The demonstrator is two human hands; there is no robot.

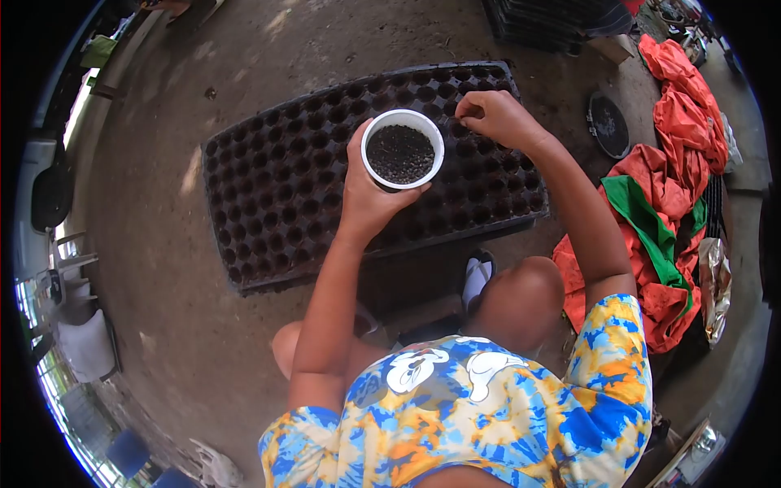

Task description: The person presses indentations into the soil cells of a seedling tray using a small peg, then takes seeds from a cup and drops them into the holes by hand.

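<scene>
My left hand [373, 195] is wrapped round a white plastic cup [440, 154], held upright with its mouth toward me. Small dark grains, which look like seeds [400, 154], lie inside it. Below the cup, a black seedling tray [268, 183] with many round cells rests on the ground, its cells dark inside. My right hand [495, 116] is above the tray's upper right part, to the right of the cup and apart from it. Its thumb and fingertips are pinched together; whatever is between them is too small to make out.
Red cloth or tarp [679, 106] with a green piece [643, 215] lies heaped at the right. Near it is a round black lid-like disc [608, 124]. Stacked black trays [533, 24] stand at the top. White plastic chairs [85, 346] are at the left.
</scene>
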